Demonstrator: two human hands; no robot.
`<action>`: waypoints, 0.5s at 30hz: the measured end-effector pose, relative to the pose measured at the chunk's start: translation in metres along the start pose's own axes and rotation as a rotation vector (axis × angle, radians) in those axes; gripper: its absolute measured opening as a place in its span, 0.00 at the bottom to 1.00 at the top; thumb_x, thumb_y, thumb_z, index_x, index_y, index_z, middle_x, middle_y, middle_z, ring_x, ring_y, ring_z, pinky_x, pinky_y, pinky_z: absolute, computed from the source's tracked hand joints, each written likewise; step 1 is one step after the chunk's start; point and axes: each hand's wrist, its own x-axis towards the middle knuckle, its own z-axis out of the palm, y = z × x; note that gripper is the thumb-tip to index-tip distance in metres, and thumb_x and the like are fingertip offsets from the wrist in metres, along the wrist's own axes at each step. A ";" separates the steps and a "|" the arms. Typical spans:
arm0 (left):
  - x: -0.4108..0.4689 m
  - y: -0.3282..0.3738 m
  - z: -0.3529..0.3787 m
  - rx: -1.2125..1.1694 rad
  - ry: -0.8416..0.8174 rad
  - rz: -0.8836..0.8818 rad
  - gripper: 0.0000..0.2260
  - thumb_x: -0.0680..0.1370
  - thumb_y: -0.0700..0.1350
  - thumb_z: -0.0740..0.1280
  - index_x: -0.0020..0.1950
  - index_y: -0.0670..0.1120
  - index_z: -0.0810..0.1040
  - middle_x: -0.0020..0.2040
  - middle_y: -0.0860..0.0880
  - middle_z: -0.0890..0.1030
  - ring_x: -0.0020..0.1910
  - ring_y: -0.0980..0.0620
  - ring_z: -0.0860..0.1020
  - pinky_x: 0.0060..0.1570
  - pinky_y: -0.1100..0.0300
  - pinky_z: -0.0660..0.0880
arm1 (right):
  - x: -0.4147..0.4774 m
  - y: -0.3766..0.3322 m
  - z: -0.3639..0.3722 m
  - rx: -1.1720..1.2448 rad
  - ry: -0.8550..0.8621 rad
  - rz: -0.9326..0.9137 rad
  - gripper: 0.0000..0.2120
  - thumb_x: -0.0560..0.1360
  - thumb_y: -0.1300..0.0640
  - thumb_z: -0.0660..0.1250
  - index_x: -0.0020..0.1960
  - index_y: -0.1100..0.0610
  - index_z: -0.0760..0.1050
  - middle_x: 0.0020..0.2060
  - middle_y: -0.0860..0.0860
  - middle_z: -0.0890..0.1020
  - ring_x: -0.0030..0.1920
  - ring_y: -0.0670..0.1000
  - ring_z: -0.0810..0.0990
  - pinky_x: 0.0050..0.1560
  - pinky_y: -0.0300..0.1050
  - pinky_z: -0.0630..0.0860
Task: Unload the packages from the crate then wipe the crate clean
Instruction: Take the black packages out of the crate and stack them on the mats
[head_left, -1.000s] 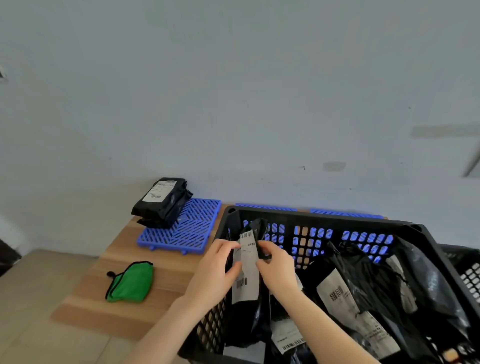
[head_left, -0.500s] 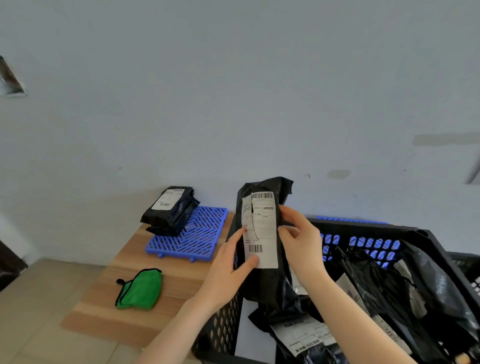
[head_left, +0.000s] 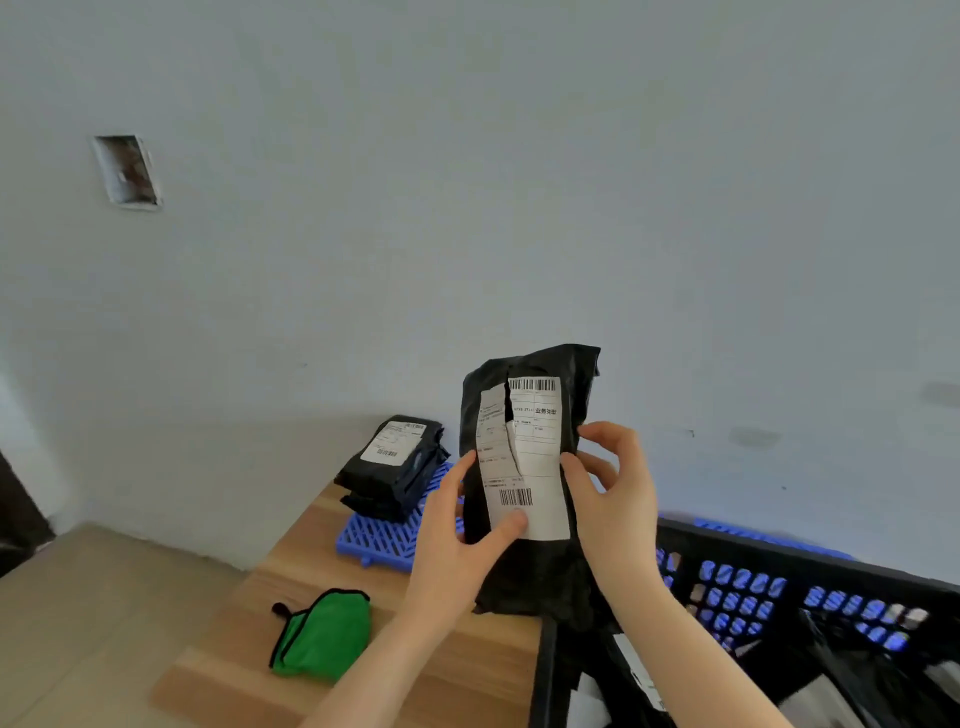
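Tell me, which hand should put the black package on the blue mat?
Probably the left hand: it grips the black package on the side nearer the blue mat, where other packages are stacked, to the left. The right hand holds the far edge, on the crate's side.

Glossy plastic package (head_left: 530, 467) — paper label (head_left: 535, 457)

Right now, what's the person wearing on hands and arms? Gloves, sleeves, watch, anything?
Nothing worn that shows. The left hand and right hand are bare: no gloves, rings or tape. The left forearm and right forearm are uncovered down to the frame edge, with no sleeve, watch, strap or marking in view.
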 end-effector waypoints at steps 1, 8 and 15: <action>0.003 -0.003 -0.011 0.019 0.025 0.002 0.33 0.67 0.62 0.74 0.67 0.73 0.60 0.64 0.69 0.65 0.65 0.67 0.65 0.66 0.56 0.70 | 0.000 0.000 0.014 -0.022 -0.014 -0.014 0.10 0.76 0.58 0.68 0.51 0.46 0.72 0.53 0.41 0.76 0.52 0.41 0.79 0.35 0.31 0.77; 0.033 -0.041 -0.098 0.230 0.160 0.021 0.36 0.69 0.60 0.74 0.70 0.70 0.57 0.61 0.61 0.65 0.63 0.63 0.65 0.50 0.72 0.66 | -0.006 0.011 0.120 -0.149 -0.177 -0.068 0.12 0.75 0.57 0.69 0.55 0.45 0.77 0.57 0.38 0.73 0.59 0.43 0.75 0.50 0.38 0.79; 0.067 -0.090 -0.154 0.330 0.218 0.011 0.35 0.70 0.55 0.75 0.73 0.59 0.64 0.59 0.59 0.67 0.61 0.61 0.68 0.51 0.75 0.66 | -0.012 0.044 0.191 -0.320 -0.420 -0.088 0.31 0.73 0.61 0.70 0.71 0.41 0.65 0.71 0.38 0.61 0.70 0.42 0.62 0.61 0.31 0.72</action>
